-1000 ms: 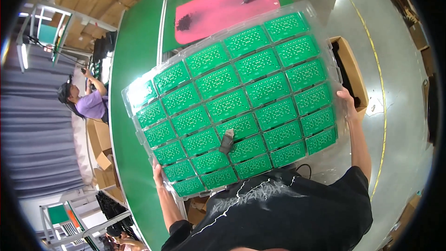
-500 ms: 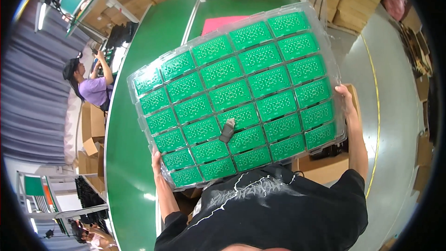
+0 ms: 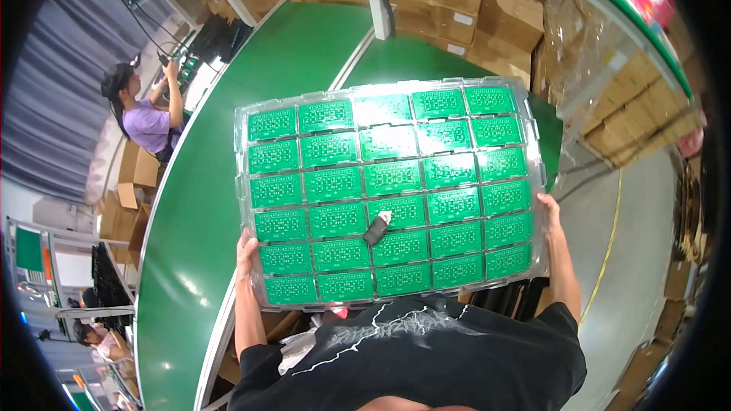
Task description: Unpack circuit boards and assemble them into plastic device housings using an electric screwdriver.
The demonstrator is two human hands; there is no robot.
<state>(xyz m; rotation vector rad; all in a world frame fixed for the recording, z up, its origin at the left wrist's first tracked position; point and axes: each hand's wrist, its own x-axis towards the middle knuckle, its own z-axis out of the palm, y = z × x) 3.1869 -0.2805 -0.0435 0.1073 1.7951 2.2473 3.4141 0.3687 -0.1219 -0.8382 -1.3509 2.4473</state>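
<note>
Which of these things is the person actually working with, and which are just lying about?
In hand: clear tray, green circuit boards, small dark part, left hand, right hand.
Lying about: cardboard boxes, green conveyor belt, co-worker in purple.

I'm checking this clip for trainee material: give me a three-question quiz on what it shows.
1. True or false: the clear tray of green circuit boards is held at its edges by both the left hand and the right hand.
2. What lies loose on top of the boards? A) a small dark part with a pale tip B) a red screwdriver C) a roll of tape
3. What colour is the long table below the tray?

Key: 1 true. 2 A, the small dark part. 3 green.
</note>
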